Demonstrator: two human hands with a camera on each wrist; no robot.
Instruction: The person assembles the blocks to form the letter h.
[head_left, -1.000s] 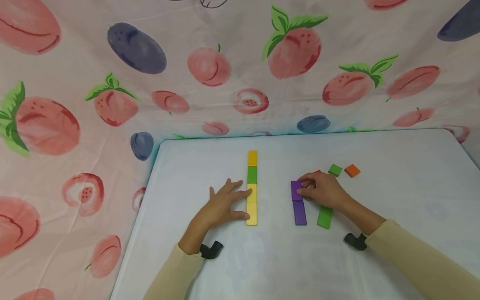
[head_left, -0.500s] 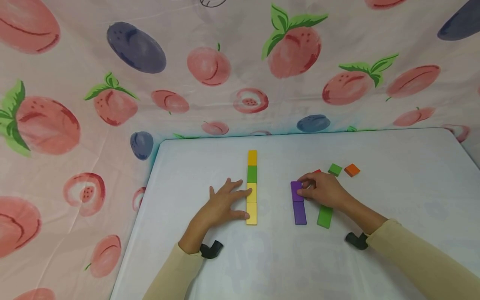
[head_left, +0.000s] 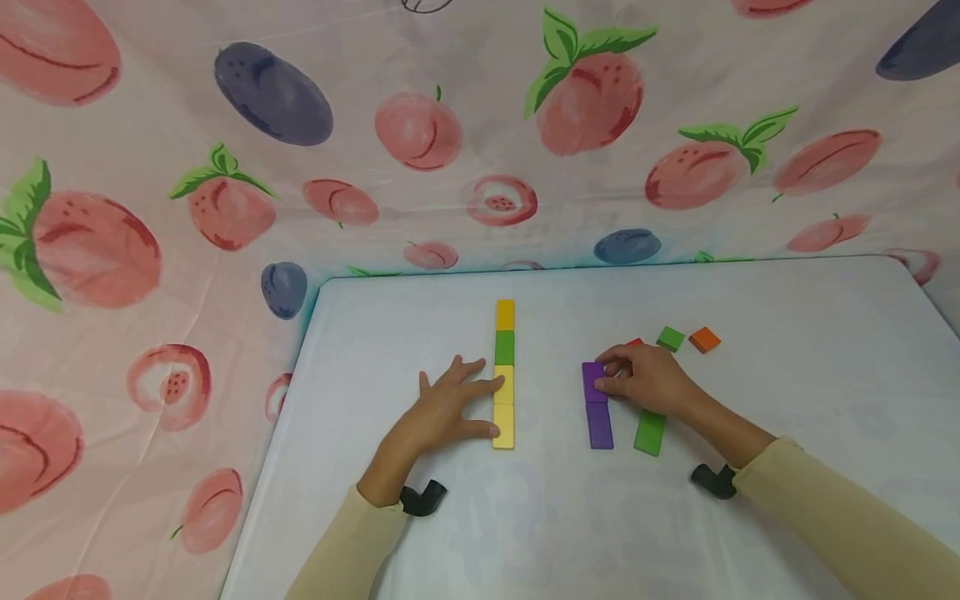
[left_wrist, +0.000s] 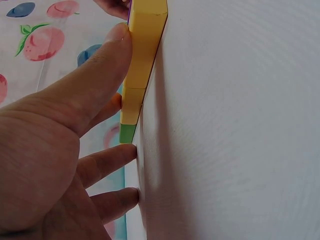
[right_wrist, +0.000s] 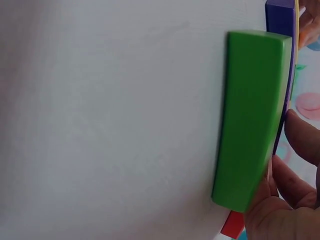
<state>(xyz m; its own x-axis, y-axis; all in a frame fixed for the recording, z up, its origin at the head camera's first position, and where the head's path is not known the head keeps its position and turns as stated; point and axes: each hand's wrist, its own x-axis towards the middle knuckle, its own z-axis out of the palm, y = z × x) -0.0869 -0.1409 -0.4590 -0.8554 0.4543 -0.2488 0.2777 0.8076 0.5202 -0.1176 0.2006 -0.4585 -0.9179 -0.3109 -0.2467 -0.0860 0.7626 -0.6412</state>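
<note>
- R hand [head_left: 649, 380]: fingers curled, thumb + index gripped the far purple block [head_left: 591, 381], lying on bench [head_left: 555, 517] to hand's L, long axis near-to-far.
- L hand [head_left: 441, 408], farther off: fingers spread, touching two yellow blocks [head_left: 505, 417].

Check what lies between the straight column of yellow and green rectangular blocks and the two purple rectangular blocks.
Bare white tabletop: the head view shows nothing standing between the column and the purple blocks.
</note>
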